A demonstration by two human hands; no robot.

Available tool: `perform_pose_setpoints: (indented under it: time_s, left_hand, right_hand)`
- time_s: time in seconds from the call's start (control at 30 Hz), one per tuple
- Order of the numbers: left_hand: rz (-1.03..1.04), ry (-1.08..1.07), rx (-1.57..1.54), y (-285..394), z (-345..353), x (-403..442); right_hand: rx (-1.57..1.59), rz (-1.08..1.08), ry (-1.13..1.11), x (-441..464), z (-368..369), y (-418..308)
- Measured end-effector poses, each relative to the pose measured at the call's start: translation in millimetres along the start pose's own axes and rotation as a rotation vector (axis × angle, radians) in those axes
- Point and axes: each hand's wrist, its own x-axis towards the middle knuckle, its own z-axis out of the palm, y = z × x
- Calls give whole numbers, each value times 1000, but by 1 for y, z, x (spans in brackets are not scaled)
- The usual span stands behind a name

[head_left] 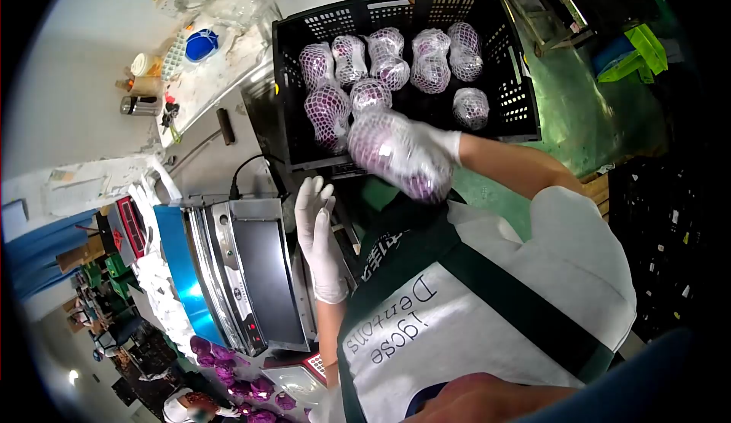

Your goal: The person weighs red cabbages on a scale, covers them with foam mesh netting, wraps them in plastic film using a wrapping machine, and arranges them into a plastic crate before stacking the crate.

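Note:
My right hand [444,140], in a white glove, grips a net-wrapped purple cabbage bundle [400,153] with shiny clear film over it. The bundle is blurred and hides most of the fingers. It is held above the near edge of a black plastic crate [335,162]. Inside the crate lie several more net-wrapped purple cabbages [329,111], most toward the far and left sides, and a single round one [470,108] at the right. My left hand [318,233], also gloved in white, is raised empty with its fingers extended, between the crate and a wrapping machine.
The wrapping machine [263,271] with a dark plate and red display stands at left. Unwrapped purple cabbages [251,389] and a scale [301,385] are at lower left. A side table [228,57] holds a blue item and a flask [140,105]. Another person [183,406] is at bottom left.

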Motion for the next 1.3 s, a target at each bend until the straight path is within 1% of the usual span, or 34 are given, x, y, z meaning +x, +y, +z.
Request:
perform_pose_setpoints:
  time_s: [0.03, 0.1, 0.17, 0.2, 0.23, 0.27, 0.3, 0.37, 0.4, 0.43, 0.47, 0.5, 0.53, 0.63, 0.7, 0.73, 0.77, 0.8, 0.83, 0.87, 0.9, 0.93, 0.97, 1.0, 1.03, 1.07, 1.1, 1.17, 1.2, 1.23, 1.27, 1.3]
  left_hand:
    - [-26, -29, 29, -4, 3, 9]
    - [-79, -34, 88, -13, 7, 23]
    - [-94, -83, 134, -31, 8, 37]
    - [-169, -98, 85, -34, 8, 42]
    - [-170, -114, 96, -36, 12, 48]
    - [-207, -119, 119, -41, 12, 52]
    - [-241, -122, 140, -48, 11, 57]
    - [-227, -127, 241, -58, 8, 63]
    - [-227, -136, 281, -60, 8, 65]
    - [-228, -148, 321, -61, 9, 67]
    - [-196, -177, 364, -63, 9, 69]
    - [-192, -200, 396, -65, 8, 70]
    - [-175, -235, 456, -63, 11, 71]
    - [-74, -294, 664, -57, 13, 72]
    - [-89, -336, 741, -55, 10, 70]
    - [47, -356, 825, -57, 3, 69]
    - [-61, -319, 774, -51, 2, 65]
    - [-43, -298, 802, -43, -6, 63]
    - [-27, -272, 832, -37, -13, 61]
    - [-50, -216, 833, -27, -20, 56]
    - [-74, -164, 831, -21, -27, 50]
    - [-64, -101, 854, -20, -35, 43]
    - [-50, -36, 871, -18, -43, 33]
    - [-71, 13, 878, -16, -50, 23]
    - [-93, 57, 883, -12, -58, 14]
    - [-101, 92, 894, -6, -64, 4]
    - [-163, 132, 872, 0, -72, -7]
    - [-131, 264, 825, 12, -90, -27]
    - [-124, 359, 928, 33, -96, -39]
    - [-109, 468, 1147, 53, -108, -54]
    - [-72, 608, 967, 84, -119, -78]
    - [-29, 745, 1046, 117, -114, -93]
  right_hand:
    - [201, 110, 109, -27, 10, -44]
    - [316, -62, 237, -21, -32, -52]
    - [433, -237, 363, -5, -83, -48]
    - [492, -325, 428, 3, -107, -42]
    - [549, -413, 496, 9, -128, -33]
    - [427, -388, 641, 14, -147, -23]
    - [354, -411, 696, 22, -153, -19]
    - [282, -353, 875, 26, -158, 4]
    - [244, -409, 818, 27, -156, 13]
    - [37, -317, 834, 33, -169, 25]
    - [192, -217, 827, 38, -177, 42]
    - [343, -119, 812, 37, -167, 46]
    - [359, -87, 796, 34, -163, 47]
    - [390, 25, 741, 30, -163, 44]
    - [207, 94, 819, 21, -152, 31]
    - [153, 100, 826, 18, -153, 28]
    - [94, 109, 824, 17, -155, 26]
    - [47, 61, 790, 8, -141, 14]
    - [46, 64, 820, 3, -138, 8]
    - [7, 73, 789, -8, -139, 5]
    - [-71, 111, 837, -15, -136, 1]
    - [-203, 69, 820, -25, -132, -5]
    - [-440, -10, 836, -31, -141, -5]
    - [-632, -133, 827, -34, -124, -16]
    - [-667, -251, 728, -31, -112, -27]
    - [-664, -322, 633, -12, -100, -42]
    - [-653, -384, 549, 4, -84, -60]
    - [-706, -530, 393, 33, 9, -105]
    - [-743, -605, 227, 46, 45, -122]
    - [-776, -678, 61, 56, 78, -137]
    - [-895, -683, 4, 52, 130, -146]
    - [-999, -676, -58, 52, 160, -157]
